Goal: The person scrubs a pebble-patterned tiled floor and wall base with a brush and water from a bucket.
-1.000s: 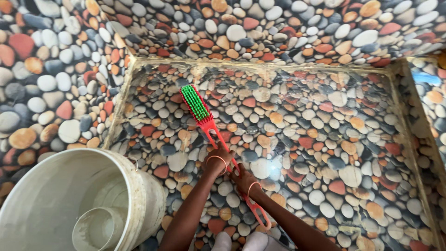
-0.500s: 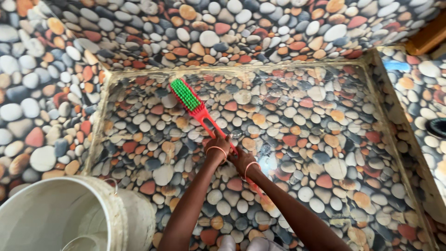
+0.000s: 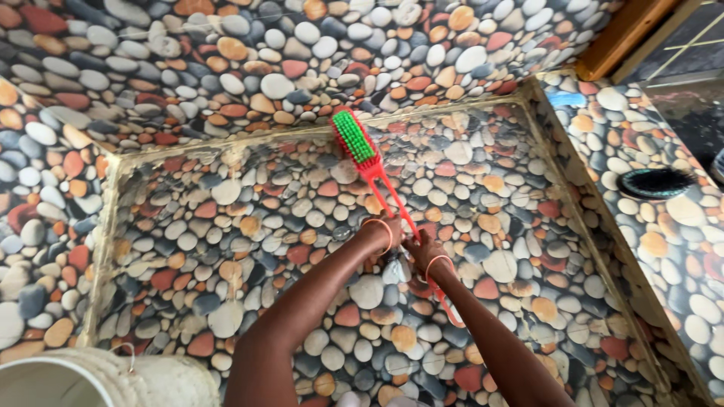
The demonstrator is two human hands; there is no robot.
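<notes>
white bucket (image 3: 151,380), dark round brush (image 3: 654,183)

The brush (image 3: 354,137) head has swung from upper left to upper centre, against the far wall; the white bucket (image 3: 113,380) has slid toward the lower left corner.

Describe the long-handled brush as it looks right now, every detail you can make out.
The brush looks like red plastic: a long, slotted handle and an oblong head of green bristles. It lies slanted, the head up at the far edge of the pebble-patterned floor near the wall, the handle running back toward the person. The left hand and the right hand both grip the handle around its middle, and the handle's end pokes out behind the right wrist. Whether the bristles touch the floor is unclear.
</notes>
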